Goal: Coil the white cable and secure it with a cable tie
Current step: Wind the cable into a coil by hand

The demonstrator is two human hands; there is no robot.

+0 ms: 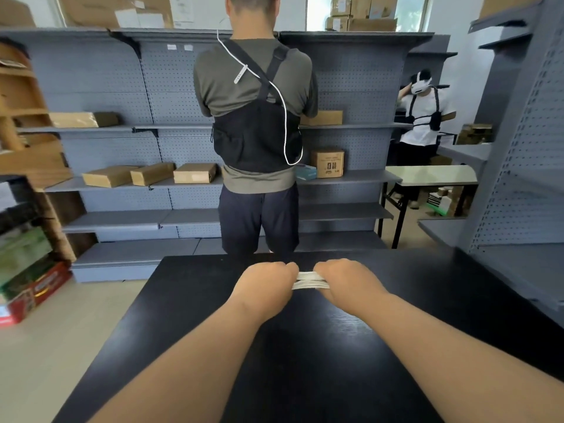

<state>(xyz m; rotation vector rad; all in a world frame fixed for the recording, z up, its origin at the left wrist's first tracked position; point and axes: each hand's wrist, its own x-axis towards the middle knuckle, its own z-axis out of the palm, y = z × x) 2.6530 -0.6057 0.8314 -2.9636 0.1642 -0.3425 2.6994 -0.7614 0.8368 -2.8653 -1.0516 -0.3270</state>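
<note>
While both hands close on its ends, the white cable (308,280) shows as a flat bundle of several parallel strands drawn straight between them, over the far half of the black table (305,361). Left hand (266,285): knuckles up, fingers curled under and gripping one end of the bundle. Right hand (345,283): the same posture, gripping the other end. The two fists sit near each other, with only a short run of strands exposed between them.

Step in hand, as judged: the coiling looks finished or nearly so, and the loops are being pulled snug and even before binding. The next move would call for one hand to take the whole bundle at its middle and keep the strands from springing apart, so that the other is free to bring a cable tie round them.

Not shown: no cable tie can be made out on the table or in either hand. The loop ends, any plugs and the fingertips are hidden inside the fists. Whether the bundle touches the tabletop cannot be told.

Beyond the table a person (256,132) stands back turned at grey shelving (100,87) holding cardboard boxes (195,173); the white cord (283,117) on that back is a separate item
</note>
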